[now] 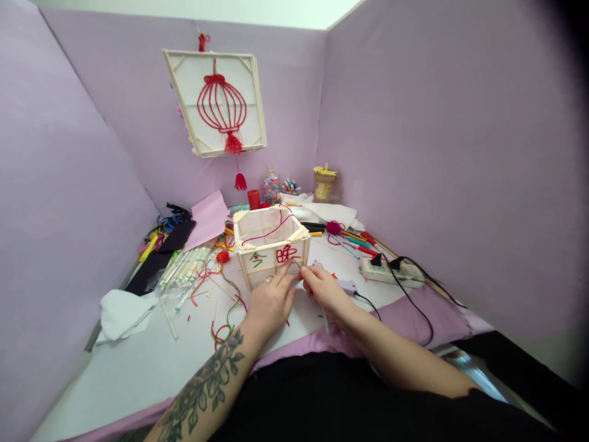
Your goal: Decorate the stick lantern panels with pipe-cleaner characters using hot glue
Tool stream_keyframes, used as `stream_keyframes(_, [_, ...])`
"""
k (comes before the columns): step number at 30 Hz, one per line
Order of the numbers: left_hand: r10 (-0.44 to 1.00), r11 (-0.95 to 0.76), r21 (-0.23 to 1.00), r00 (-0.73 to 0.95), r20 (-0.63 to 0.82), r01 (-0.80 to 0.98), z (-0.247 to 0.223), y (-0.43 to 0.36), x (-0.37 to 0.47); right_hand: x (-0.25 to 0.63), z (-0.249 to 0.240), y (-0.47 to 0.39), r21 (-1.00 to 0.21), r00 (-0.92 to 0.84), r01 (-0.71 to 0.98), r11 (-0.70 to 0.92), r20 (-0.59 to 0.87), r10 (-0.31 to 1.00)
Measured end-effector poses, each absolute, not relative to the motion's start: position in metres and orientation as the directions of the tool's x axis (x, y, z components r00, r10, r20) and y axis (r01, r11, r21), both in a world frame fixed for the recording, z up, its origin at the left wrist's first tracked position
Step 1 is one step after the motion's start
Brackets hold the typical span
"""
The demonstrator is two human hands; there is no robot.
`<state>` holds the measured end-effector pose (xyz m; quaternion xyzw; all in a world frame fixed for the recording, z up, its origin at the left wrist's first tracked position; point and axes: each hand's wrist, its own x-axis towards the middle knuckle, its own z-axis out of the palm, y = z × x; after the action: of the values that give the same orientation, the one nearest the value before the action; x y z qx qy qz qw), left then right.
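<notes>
A wood-framed lantern box (263,274) with pale panels stands on the table in front of me. Its near panel bears a green character (256,259) on the left and a red character (286,253) on the right. My left hand (271,301) lies against the lower part of that panel, fingertips at the red character's bottom edge, fingers extended. My right hand (322,290) is closed in a pinch on a thin pointed tool (297,264), whose tip is by the right end of the red character. Dark red yarn (267,235) trails across the box's open top.
A glue gun (346,286) lies right of the box, near a power strip (391,272) with black cords. Bagged sticks (184,270), yarn and a white cloth (124,310) lie left. A framed panel with a red lantern design (223,104) hangs above.
</notes>
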<state>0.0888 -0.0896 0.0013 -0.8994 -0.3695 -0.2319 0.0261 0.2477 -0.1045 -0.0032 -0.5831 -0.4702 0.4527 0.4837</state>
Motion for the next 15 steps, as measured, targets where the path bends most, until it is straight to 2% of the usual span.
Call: stream_keyframes(15, [0.647,-0.731,0.151,0.608,0.459,0.665,-0.0005,-0.0885,0.0888,0.2490,0.0031,-0.1131,-0.988,0.134,0.048,-0.146,-0.138,0.981])
